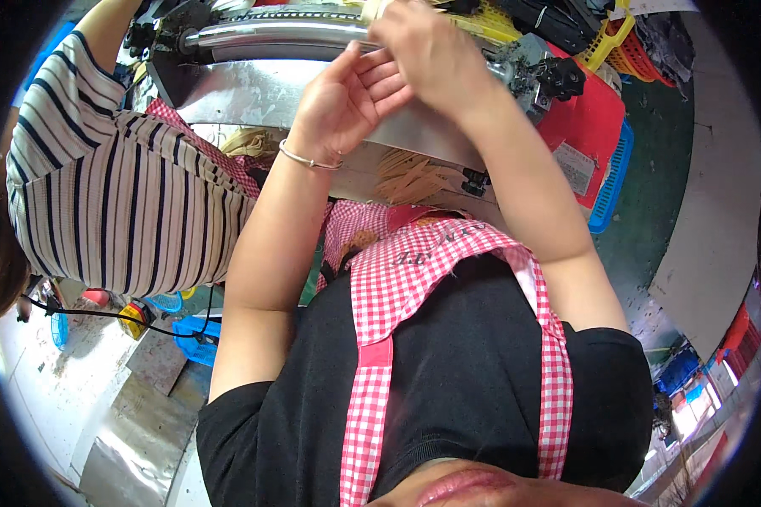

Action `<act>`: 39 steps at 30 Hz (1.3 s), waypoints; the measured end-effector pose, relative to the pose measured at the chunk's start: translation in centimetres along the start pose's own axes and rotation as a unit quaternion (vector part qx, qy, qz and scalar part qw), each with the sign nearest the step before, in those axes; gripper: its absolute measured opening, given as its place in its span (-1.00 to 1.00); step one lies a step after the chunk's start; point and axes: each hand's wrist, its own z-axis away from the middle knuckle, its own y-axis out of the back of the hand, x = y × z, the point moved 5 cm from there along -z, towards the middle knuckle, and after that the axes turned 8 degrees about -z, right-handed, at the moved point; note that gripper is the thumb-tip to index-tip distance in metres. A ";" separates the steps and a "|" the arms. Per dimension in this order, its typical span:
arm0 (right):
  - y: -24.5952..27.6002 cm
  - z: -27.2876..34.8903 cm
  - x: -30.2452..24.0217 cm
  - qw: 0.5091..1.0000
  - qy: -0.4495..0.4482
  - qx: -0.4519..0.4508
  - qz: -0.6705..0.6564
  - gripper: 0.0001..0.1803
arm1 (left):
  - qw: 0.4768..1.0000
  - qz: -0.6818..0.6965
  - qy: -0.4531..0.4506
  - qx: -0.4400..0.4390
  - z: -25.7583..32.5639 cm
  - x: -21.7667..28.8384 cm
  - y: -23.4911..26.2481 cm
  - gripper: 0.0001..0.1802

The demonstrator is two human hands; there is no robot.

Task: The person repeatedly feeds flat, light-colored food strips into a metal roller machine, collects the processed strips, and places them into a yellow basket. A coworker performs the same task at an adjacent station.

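Metal plate [237, 95], steel roller [271, 35] beyond far edge. Left hand [347, 106] cupped open; right hand [435, 59] blurred, grip unclear. Best keep fingers clear.

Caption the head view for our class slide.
Left hand, palm showing, and right hand at a metal roller, a co-worker in stripes alongside.

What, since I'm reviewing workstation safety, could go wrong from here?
The bare left hand and bare right hand are near the long, shiny metal cylinder; if it turns, they might get pinched. The thin, silver-coloured metal bangle behind the left hand could also snag.
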 end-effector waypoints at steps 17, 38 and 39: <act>-0.7 7.4 -6.2 0.998 0.067 -0.017 0.012 -0.71 | 0.982 -0.074 0.085 0.153 2.2 -3.2 3.4 -0.74; -0.5 7.4 -8.3 0.997 0.053 -0.041 -0.049 -0.65 | 0.992 -0.104 0.028 0.067 3.0 -0.8 3.1 -0.50; 1.1 7.2 -8.5 0.995 0.059 -0.044 -0.065 -0.65 | 0.989 -0.134 0.013 0.069 3.6 -0.5 3.2 -0.51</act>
